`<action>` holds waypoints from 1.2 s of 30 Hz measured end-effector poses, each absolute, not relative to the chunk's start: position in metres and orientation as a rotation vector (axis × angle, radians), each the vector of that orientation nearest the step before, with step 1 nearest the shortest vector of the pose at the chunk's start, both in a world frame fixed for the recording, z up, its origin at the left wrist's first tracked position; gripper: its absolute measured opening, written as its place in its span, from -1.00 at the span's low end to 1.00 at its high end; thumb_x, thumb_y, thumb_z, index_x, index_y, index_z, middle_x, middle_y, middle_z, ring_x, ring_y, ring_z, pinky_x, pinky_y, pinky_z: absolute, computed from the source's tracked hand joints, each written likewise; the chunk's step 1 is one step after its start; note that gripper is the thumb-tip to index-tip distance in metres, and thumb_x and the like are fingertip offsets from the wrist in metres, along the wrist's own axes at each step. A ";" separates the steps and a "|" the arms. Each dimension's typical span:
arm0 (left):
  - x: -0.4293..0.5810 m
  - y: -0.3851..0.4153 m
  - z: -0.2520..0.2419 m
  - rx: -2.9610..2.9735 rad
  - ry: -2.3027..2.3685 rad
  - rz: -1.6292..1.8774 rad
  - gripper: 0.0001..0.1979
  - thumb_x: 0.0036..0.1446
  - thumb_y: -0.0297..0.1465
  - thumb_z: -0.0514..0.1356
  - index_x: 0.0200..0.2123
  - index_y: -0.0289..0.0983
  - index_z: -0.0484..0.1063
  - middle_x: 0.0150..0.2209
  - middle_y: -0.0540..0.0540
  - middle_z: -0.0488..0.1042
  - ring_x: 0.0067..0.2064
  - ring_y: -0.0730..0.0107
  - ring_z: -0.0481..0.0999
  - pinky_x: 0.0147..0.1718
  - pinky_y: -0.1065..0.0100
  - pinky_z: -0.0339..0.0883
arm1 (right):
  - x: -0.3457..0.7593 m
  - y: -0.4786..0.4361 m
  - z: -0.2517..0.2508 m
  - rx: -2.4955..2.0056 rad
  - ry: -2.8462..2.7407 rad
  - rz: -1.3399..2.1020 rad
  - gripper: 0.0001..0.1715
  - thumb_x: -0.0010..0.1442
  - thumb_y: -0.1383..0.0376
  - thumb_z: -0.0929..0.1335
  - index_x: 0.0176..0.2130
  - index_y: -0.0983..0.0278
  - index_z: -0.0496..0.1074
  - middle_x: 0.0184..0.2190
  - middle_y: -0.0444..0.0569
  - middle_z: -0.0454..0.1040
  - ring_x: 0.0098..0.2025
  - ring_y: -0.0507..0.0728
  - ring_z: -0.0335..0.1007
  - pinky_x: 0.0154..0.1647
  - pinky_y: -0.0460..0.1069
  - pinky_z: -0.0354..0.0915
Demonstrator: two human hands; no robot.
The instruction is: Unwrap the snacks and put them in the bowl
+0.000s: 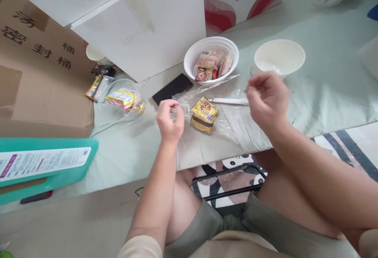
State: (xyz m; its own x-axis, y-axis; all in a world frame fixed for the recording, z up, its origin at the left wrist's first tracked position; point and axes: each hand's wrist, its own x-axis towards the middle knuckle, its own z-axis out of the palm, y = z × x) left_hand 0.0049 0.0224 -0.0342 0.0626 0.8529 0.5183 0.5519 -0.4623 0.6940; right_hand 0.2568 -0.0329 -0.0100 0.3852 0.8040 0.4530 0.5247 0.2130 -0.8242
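The left hand (169, 118) pinches the clear film (189, 101). The right hand (267, 98), at 2 o'clock from it, has its fingers pinched, on what I cannot tell. The yellow packet (203, 115) lies on the film between them; a hard pull may tip it off. Pale green tablecloth (325, 92), cardboard box (44, 73) at 9 o'clock.

left hand (169, 121) pinching clear wrap (233, 121), yellow packet (204, 114) beside

A pale green cloth-covered table (325, 92) stands over a panda-print mat (236, 162) (cardboard box (44, 92) at left).
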 end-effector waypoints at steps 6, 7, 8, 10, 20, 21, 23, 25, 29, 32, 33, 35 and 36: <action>0.011 0.019 -0.038 2.310 1.340 0.898 -0.56 -0.06 -0.51 0.12 -0.07 -0.19 0.50 -0.09 -0.13 0.60 0.09 0.06 0.46 0.15 0.05 0.22 | 0.233 -0.033 -0.021 -1.459 -1.790 0.693 -0.66 0.15 0.33 0.29 -0.06 0.22 0.45 -0.10 0.07 0.56 -0.10 0.23 0.52 -0.11 0.11 0.45; 0.009 0.020 -0.038 2.310 1.387 0.876 -0.55 -0.09 -0.51 0.13 -0.08 -0.18 0.52 -0.17 -0.12 0.60 0.06 0.05 0.47 0.13 0.03 0.22 | 0.231 -0.031 -0.023 -1.485 -1.837 0.732 -0.57 0.13 0.34 0.29 0.01 0.23 0.44 -0.04 0.11 0.55 -0.04 0.25 0.51 -0.07 0.13 0.44; 0.008 0.021 -0.038 2.312 1.436 0.849 -0.57 -0.12 -0.52 0.13 -0.13 -0.17 0.53 -0.27 -0.10 0.59 0.00 0.04 0.48 0.10 0.02 0.22 | 0.229 -0.030 -0.024 -1.516 -1.879 0.755 -0.49 0.11 0.35 0.29 0.07 0.25 0.42 0.02 0.14 0.53 0.01 0.28 0.49 -0.02 0.15 0.43; 0.005 0.021 -0.038 2.321 1.520 0.793 -0.67 -0.14 -0.52 0.15 -0.27 -0.16 0.55 -0.45 -0.06 0.51 -0.12 0.06 0.48 0.02 0.02 0.20 | 0.226 -0.028 -0.025 -1.559 -1.942 0.772 -0.38 0.09 0.36 0.29 0.16 0.27 0.38 0.09 0.17 0.51 0.09 0.34 0.46 0.07 0.21 0.38; -0.019 0.011 -0.027 2.299 1.451 1.161 -0.87 -0.21 -0.50 0.15 -0.65 -0.15 0.43 -0.67 -0.01 0.28 -0.37 0.19 0.40 -0.21 0.12 0.18 | 0.205 -0.026 -0.011 -1.696 -2.029 0.755 -0.31 0.24 -0.05 0.32 0.22 0.25 0.35 0.07 0.19 0.54 0.13 0.48 0.38 0.08 0.32 0.33; -0.022 0.010 -0.025 2.294 1.424 1.193 -0.87 -0.22 -0.49 0.15 -0.65 -0.14 0.43 -0.69 -0.01 0.26 -0.39 0.19 0.39 -0.21 0.12 0.18 | 0.202 -0.026 -0.011 -1.713 -2.046 0.723 -0.29 0.21 -0.05 0.36 0.21 0.24 0.35 0.06 0.20 0.54 0.13 0.49 0.38 0.06 0.32 0.33; -0.028 0.008 -0.023 2.288 1.338 1.216 -0.86 -0.21 -0.48 0.14 -0.68 -0.14 0.42 -0.71 0.00 0.23 -0.43 0.21 0.37 -0.25 0.13 0.19 | 0.199 -0.025 -0.014 -1.734 -2.077 0.672 -0.26 0.14 -0.01 0.42 0.21 0.23 0.33 0.07 0.21 0.51 0.14 0.50 0.35 0.05 0.32 0.34; -0.035 0.006 -0.021 2.260 1.228 1.179 -0.85 -0.18 -0.47 0.14 -0.68 -0.15 0.42 -0.72 0.01 0.23 -0.50 0.27 0.33 -0.32 0.16 0.18 | 0.195 -0.024 -0.016 -1.733 -2.089 0.670 -0.22 0.08 0.07 0.46 0.22 0.24 0.31 0.09 0.24 0.47 0.14 0.49 0.34 0.06 0.30 0.34; -0.046 0.004 -0.021 2.115 1.110 1.043 -0.76 -0.04 -0.41 0.09 -0.66 -0.19 0.47 -0.69 -0.01 0.34 -0.61 0.39 0.26 -0.48 0.26 0.11 | 0.189 -0.023 -0.019 -1.674 -2.055 0.726 -0.08 0.01 0.20 0.48 0.29 0.28 0.21 0.06 0.24 0.39 0.10 0.41 0.38 0.10 0.23 0.35; -0.049 0.005 -0.021 2.048 1.315 0.977 -0.74 -0.01 -0.39 0.10 -0.68 -0.21 0.44 -0.72 0.02 0.28 -0.63 0.44 0.22 -0.54 0.32 0.02 | 0.187 -0.024 -0.019 -1.648 -2.029 0.744 0.00 -0.01 0.24 0.46 0.35 0.25 0.11 0.06 0.21 0.34 0.05 0.39 0.41 0.07 0.24 0.36; -0.049 0.006 -0.021 2.036 1.444 0.960 -0.74 0.00 -0.39 0.13 -0.70 -0.22 0.41 -0.73 0.04 0.23 -0.63 0.47 0.18 -0.55 0.33 -0.01 | 0.187 -0.025 -0.019 -1.647 -2.028 0.747 0.00 -0.01 0.24 0.46 0.34 0.24 0.11 0.05 0.20 0.34 0.02 0.39 0.42 0.06 0.24 0.37; -0.048 0.008 -0.022 1.980 1.712 0.943 -0.75 0.01 -0.37 0.20 -0.69 -0.22 0.40 -0.75 0.08 0.14 -0.63 0.48 0.12 -0.54 0.33 -0.07 | 0.187 -0.025 -0.020 -1.646 -2.033 0.751 -0.04 -0.01 0.24 0.45 0.31 0.24 0.15 0.05 0.20 0.34 0.00 0.38 0.43 0.03 0.24 0.38; -0.048 0.010 -0.023 1.933 1.815 0.949 -0.78 0.01 -0.37 0.22 -0.66 -0.22 0.43 -0.76 0.09 0.12 -0.64 0.48 0.09 -0.54 0.33 -0.09 | 0.187 -0.025 -0.020 -1.646 -2.034 0.757 -0.07 -0.01 0.23 0.45 0.30 0.24 0.16 0.06 0.21 0.33 0.00 0.38 0.43 0.02 0.23 0.39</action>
State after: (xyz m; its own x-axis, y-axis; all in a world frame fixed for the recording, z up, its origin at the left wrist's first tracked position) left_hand -0.0482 0.0095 -0.0225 -0.0304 0.9692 0.2444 0.7539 -0.1383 0.6423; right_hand 0.1873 -0.0249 -0.0195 -0.2153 0.9764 -0.0182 0.7509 0.1536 -0.6423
